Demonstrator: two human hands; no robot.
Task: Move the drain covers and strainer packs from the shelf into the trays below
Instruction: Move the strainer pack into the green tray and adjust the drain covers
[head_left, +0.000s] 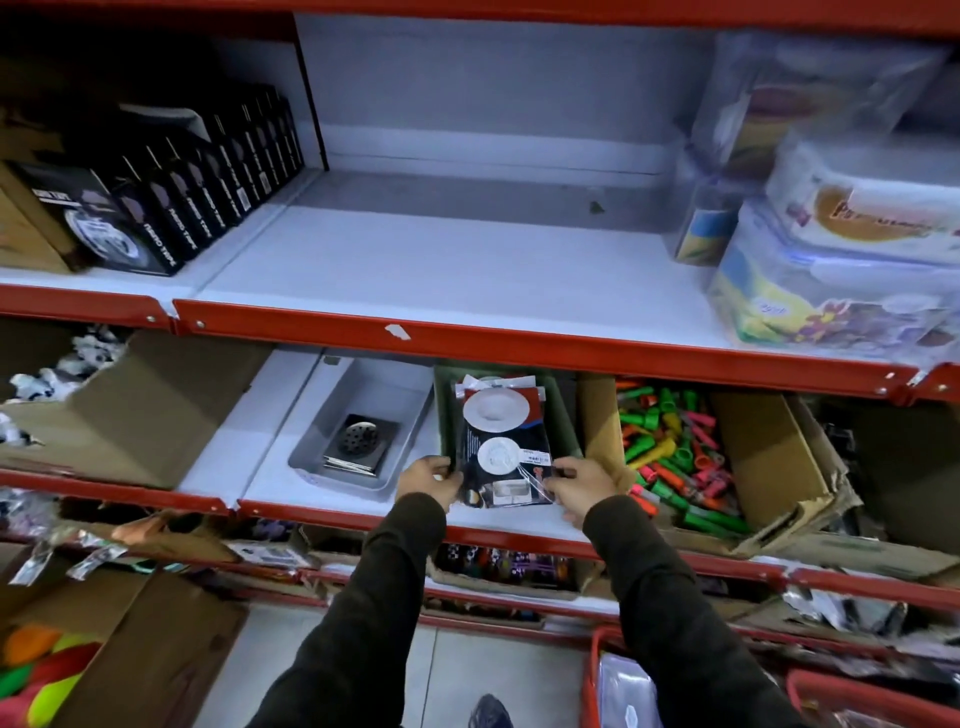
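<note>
A stack of strainer packs, dark cards with white round strainers under clear plastic, lies half inside a dark green tray on the lower shelf. My left hand grips the stack's near left edge and my right hand pinches its near right corner. To the left, a grey tray holds square metal drain covers. The upper shelf above them is bare in the middle.
Black boxes line the upper shelf's left side, and clear plastic containers stack on its right. A torn cardboard box of coloured plastic pieces sits right of the green tray. A red basket stands on the floor.
</note>
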